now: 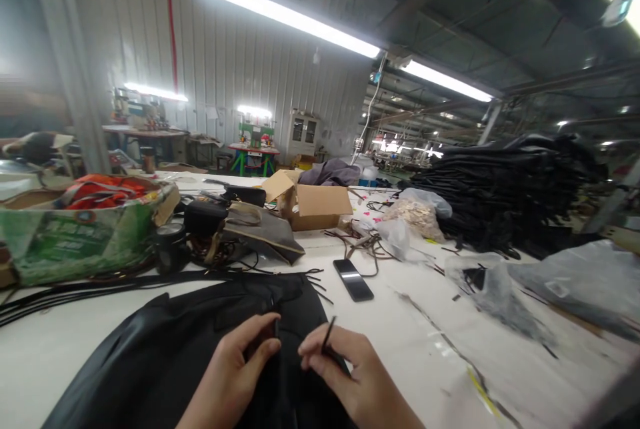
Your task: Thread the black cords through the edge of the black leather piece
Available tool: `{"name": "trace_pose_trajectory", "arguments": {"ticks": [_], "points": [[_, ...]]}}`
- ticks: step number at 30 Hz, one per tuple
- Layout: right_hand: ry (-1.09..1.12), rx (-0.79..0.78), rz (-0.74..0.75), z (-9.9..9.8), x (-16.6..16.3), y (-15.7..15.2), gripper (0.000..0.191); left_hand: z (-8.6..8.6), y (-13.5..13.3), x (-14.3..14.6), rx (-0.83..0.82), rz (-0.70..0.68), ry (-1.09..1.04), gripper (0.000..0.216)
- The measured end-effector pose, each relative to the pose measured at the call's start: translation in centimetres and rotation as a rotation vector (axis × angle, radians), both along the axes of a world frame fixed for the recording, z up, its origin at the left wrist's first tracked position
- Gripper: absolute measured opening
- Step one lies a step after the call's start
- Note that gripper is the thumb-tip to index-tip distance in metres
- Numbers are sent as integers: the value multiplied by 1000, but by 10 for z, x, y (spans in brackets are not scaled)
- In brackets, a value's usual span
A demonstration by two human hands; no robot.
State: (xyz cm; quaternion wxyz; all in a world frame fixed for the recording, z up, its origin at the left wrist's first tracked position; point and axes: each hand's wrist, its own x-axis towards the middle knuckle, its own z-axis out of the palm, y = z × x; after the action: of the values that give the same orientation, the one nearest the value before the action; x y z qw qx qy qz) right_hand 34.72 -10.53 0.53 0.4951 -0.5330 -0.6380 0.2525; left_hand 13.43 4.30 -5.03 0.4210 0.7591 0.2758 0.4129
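A large black leather-like piece (200, 322) lies spread on the white table before me. My left hand (237, 359) pinches a narrow dark edge of it between thumb and fingers, near its middle. Just to the right, my right hand (347, 362) is closed on a thin dark cord (329, 330), whose tip sticks up past the fingers. The lower part of the cord is hidden by the hand. Both hands stay a little apart over the black piece. A smartphone (353, 280) lies beyond the right hand.
Long black strips (125, 282) run across the left of the table (415, 349). Behind stand a green box with orange fabric (75, 242), a grey pouch (263, 232) and an open cardboard box (323, 205). Plastic bags (500, 295) and a tall black stack (500, 182) are right.
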Motion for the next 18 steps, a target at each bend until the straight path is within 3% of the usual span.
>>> {"name": "trace_pose_trajectory", "arguments": {"ticks": [4,10,18], "points": [[231,-128,152,-22,-22,21,32,-2,0,2,31,-35,-48,27],[35,28,-140,-26,-5,27,28,-7,5,4,92,-41,-2,24],[7,182,-121,-36,-10,25,32,-20,11,0,121,-58,34,29]]}}
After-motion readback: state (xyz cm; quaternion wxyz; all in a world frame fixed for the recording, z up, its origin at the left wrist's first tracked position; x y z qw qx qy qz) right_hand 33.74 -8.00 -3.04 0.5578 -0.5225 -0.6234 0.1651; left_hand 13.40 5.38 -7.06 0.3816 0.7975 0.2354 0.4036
